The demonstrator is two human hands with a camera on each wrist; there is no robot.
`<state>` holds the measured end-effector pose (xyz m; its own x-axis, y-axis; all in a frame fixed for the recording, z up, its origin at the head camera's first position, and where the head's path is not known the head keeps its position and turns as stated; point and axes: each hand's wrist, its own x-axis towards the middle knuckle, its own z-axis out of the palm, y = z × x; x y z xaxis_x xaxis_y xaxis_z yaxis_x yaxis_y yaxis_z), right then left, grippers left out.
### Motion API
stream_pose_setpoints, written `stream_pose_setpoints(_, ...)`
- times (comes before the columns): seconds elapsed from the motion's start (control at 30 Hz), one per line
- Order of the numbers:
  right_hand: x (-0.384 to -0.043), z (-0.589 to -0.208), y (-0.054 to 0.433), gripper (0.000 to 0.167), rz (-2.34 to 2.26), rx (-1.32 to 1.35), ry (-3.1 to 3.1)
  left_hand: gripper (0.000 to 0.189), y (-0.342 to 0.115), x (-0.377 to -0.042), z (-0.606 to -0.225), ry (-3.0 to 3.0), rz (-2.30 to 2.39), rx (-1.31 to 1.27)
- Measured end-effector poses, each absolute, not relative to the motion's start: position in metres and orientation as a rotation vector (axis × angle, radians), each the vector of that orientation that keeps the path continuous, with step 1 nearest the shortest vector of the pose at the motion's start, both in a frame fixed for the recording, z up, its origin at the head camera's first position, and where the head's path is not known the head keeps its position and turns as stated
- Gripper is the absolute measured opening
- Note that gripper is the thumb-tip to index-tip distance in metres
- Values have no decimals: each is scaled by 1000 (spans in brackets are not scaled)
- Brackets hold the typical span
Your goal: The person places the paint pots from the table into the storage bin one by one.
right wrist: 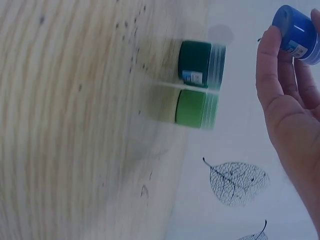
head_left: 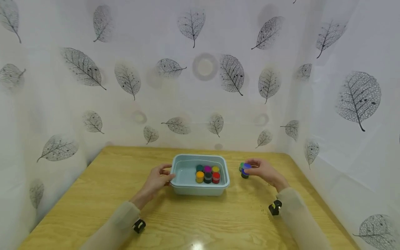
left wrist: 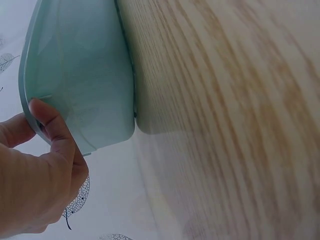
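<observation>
My left hand (head_left: pixel 157 179) grips the left rim of a pale blue-green plastic tub (head_left: pixel 184 170), with thumb and fingers on either side of the edge in the left wrist view. Inside the tub, toward its right, several small paint jars stand in two rows; among them are an orange jar (head_left: pixel 200 177) and a red jar (head_left: pixel 216 178). To the right of the tub, my right hand (head_left: pixel 265 172) pinches a blue paint jar (right wrist: pixel 296 33), lifted above the table. Below it, a dark green jar (right wrist: pixel 195 63) and a light green jar (right wrist: pixel 190 108) stand side by side on the wood.
The wooden table (head_left: pixel 193 222) runs back to a white curtain (head_left: pixel 200 97) printed with grey leaves, which also encloses both sides. Small dark specks (right wrist: pixel 132 50) mark the tabletop close to the green jars.
</observation>
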<state>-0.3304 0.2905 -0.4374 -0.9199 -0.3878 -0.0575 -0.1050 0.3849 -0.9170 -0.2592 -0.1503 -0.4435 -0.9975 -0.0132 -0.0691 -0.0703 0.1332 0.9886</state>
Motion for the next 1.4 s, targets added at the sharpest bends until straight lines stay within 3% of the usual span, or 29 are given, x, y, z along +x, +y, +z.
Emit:
stream_pose_setpoints(0.73, -326, -425, 219, 51, -1916, -418, 2280, 48, -150, -259, -440, 2331, 2055, -78)
stream_pose_setpoints(1.4, -326, -423, 172, 44, -1720, -475, 2446, 49, -148, -259, -443, 2330, 2049, -108)
